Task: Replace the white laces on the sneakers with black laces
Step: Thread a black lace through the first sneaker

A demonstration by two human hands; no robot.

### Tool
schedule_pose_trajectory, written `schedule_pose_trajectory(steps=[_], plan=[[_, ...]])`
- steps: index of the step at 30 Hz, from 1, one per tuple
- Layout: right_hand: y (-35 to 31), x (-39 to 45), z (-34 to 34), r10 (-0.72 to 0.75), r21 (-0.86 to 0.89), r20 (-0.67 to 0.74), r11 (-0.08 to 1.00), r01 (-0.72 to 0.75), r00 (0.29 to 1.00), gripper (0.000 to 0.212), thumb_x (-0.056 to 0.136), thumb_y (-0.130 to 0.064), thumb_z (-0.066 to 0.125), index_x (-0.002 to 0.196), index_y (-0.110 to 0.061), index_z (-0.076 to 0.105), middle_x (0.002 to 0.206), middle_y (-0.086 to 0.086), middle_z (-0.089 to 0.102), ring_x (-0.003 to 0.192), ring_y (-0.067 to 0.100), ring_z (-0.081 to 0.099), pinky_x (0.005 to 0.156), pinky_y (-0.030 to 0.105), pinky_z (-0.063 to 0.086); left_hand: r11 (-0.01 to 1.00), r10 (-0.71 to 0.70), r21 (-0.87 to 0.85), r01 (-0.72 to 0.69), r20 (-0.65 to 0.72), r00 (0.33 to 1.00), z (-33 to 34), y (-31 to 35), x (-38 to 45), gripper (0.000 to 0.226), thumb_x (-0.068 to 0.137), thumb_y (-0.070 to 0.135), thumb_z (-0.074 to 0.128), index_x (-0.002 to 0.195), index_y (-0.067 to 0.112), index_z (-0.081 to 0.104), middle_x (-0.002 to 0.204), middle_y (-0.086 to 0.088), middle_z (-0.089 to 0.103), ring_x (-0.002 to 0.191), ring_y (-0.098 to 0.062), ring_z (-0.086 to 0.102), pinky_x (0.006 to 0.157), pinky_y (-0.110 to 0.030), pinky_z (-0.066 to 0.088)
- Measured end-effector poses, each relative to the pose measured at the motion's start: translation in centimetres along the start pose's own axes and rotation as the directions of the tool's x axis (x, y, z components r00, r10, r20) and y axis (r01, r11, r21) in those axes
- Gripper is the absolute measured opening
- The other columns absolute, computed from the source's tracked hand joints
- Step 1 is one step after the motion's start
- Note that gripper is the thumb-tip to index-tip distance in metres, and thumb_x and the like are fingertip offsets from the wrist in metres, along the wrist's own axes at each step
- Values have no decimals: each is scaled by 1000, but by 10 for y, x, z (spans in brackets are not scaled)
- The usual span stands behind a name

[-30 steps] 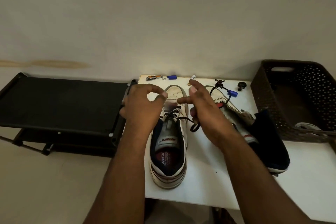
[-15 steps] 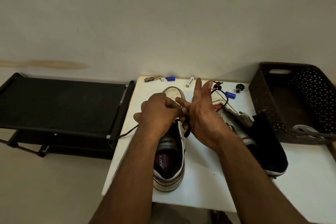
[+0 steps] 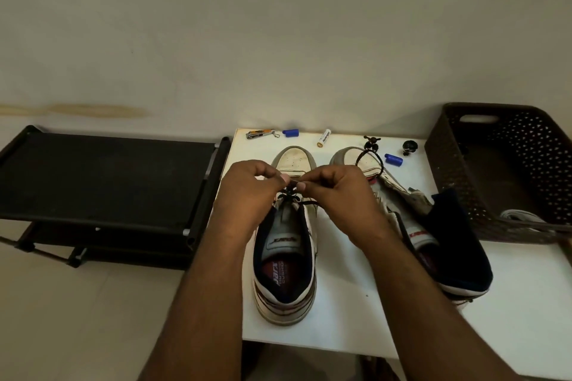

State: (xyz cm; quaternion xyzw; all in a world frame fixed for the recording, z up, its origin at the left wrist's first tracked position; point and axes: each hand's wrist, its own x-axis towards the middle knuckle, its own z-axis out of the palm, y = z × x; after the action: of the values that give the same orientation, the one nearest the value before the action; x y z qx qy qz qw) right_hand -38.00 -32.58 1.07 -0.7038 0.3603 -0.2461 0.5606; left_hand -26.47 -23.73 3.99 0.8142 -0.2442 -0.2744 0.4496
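Pinched between thumb and forefinger of both the left hand (image 3: 247, 192) and the right hand (image 3: 337, 195), the black lace (image 3: 289, 195) sits over the eyelets of the near sneaker (image 3: 286, 260). That shoe stands upright on the white table (image 3: 340, 312); the second sneaker (image 3: 399, 210) lies tilted just beside it, near the brown basket (image 3: 458, 182).

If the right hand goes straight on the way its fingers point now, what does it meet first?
The right hand points leftward, so it would likely meet the left hand first; their fingertips already nearly touch over the black lace. Depth is hard to judge.
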Motion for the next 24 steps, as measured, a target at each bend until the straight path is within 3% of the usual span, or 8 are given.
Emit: schedule_pose_trajectory(steps=[4, 7, 9, 13, 16, 20, 24], plan=[[9, 4, -1, -6, -153, -56, 988, -3, 998, 6, 80, -10, 74, 84, -15, 77, 71, -7, 70, 65, 4, 64, 66, 23, 52, 941, -118, 331, 75, 114, 986, -3, -12, -6, 22, 79, 35, 76, 92, 24, 61, 91, 3, 63, 87, -17, 62, 80, -37, 55], [10, 3, 6, -5, -194, 17, 981, 8, 1000, 6, 80, -11, 73, 83, -14, 77, 73, -9, 70, 67, -3, 63, 64, 11, 48, 871, -101, 487, 66, 46, 994, 5, -15, -8, 15, 85, 30, 69, 95, 19, 68, 94, -3, 67, 89, -22, 64, 82, -34, 53], [10, 3, 10, -11, -242, 39, 970, 20, 999, 6, 80, -13, 73, 85, -15, 78, 73, -12, 68, 65, -7, 60, 60, 5, 43, 908, -97, 406, 101, -29, 995, 7, -18, -6, 13, 86, 27, 68, 87, 15, 73, 86, -6, 69, 83, -24, 66, 77, -34, 55], [8, 4, 10, -7, -289, 55, 957, 23, 998, 8, 81, -12, 72, 87, -13, 78, 75, -8, 69, 64, -4, 60, 59, 6, 46, 968, -248, 7, 249, -85, 965, 3, -24, -2, 18, 81, 9, 74, 64, 14, 69, 73, -10, 70, 72, -26, 67, 71, -37, 58], [3, 5, 12, -19, -344, 118, 937, 59, 993, 11, 82, -11, 69, 89, -12, 77, 82, -3, 72, 69, 0, 60, 65, 12, 48, 930, -339, -177, 322, -72, 938, 3, -26, 0, 7, 83, -1, 67, 77, -4, 69, 82, -22, 69, 70, -25, 62, 62, -30, 50], [2, 5, 20, -20, -444, 148, 892, 84, 989, 13, 81, -14, 68, 89, -15, 78, 88, -1, 74, 81, 11, 65, 77, 29, 54, 884, -400, -281, 375, -36, 916, 7, -25, 0, 5, 83, -5, 64, 82, -6, 69, 87, -24, 70, 73, -28, 63, 63, -31, 51], [3, 6, 17, -12, -474, 106, 879, 61, 994, 13, 80, -17, 69, 90, -17, 77, 89, 0, 74, 83, 13, 66, 81, 32, 54, 836, -434, -359, 415, 30, 900, 10, -21, -1, 13, 82, -8, 64, 76, 2, 68, 78, -18, 68, 70, -28, 62, 62, -30, 52]])
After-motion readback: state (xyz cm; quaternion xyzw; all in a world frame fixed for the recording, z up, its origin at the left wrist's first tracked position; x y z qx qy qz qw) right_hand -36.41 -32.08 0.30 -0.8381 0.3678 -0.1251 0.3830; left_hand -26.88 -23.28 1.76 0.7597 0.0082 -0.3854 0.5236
